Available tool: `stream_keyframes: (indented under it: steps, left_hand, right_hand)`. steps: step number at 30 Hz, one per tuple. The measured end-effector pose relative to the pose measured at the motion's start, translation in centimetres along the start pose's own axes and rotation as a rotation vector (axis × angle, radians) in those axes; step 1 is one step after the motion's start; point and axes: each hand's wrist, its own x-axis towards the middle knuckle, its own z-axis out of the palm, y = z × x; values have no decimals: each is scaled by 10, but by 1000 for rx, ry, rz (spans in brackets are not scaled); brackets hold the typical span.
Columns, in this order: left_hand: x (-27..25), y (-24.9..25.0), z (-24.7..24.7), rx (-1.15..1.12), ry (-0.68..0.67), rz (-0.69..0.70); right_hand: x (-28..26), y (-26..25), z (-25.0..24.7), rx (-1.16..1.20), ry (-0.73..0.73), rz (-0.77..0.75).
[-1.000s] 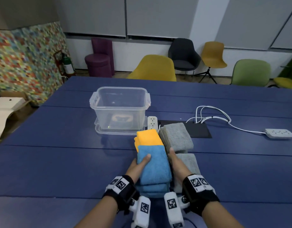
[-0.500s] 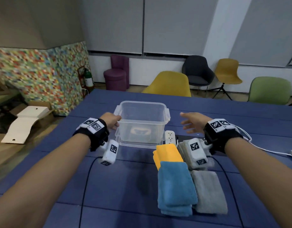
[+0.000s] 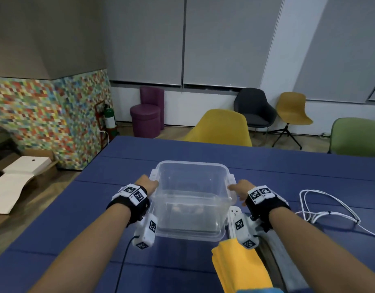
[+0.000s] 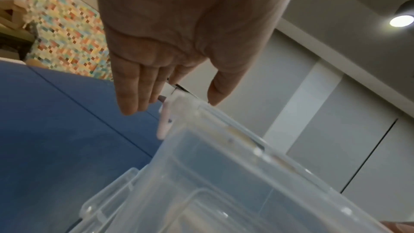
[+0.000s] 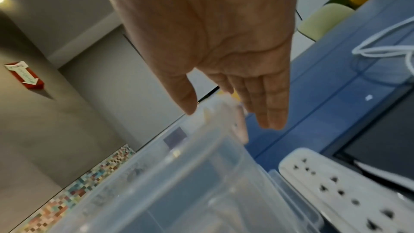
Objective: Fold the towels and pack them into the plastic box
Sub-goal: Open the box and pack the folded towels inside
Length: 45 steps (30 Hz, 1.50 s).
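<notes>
Left hand [image 3: 147, 183] open at the clear plastic box [image 3: 190, 199] left rim, right hand [image 3: 240, 190] open at its right rim, folded yellow towel [image 3: 239, 269] nearer, under the right forearm.

The box [image 3: 190, 199] is clear plastic, smooth and slightly glossy, with faint glints along its rim. The yellow towel [image 3: 239, 269] is soft, matt cloth with a fine nap. The blue table [image 3: 76, 240] has a smooth, matt finish. The power strip [image 5: 349, 189] is smooth white plastic
</notes>
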Motion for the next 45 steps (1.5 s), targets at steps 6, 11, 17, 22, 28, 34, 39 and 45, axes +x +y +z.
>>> stream_keyframes:
  steps: [6,11,17,22,28,34,39,45]
  left_hand:
    - [22,-16,25,-94,56,22]
    - [-11,-7,-4,-181,168,142]
    - [-112,21,-48,-267,185,303]
    - [-228,13,-42,-451,172,382]
    - [-373,-34,-5,-651,119,476]
    - [-471,-70,11,-680,49,569]
    - [-472,-95,62,-616,-35,464]
    - [-455,-121,104,-716,-26,233]
  right_hand:
    - [22,11,21,121,99,-44]
    - [-21,7,-8,212,190,-223]
    - [-131,26,-68,366,237,-374]
    - [-234,83,-86,462,278,-407]
    - [-352,164,-84,480,304,-471]
    - [-426,234,-83,487,245,-461]
    - [-426,283,-50,411,205,-350]
    - [-417,321,-15,392,156,-204]
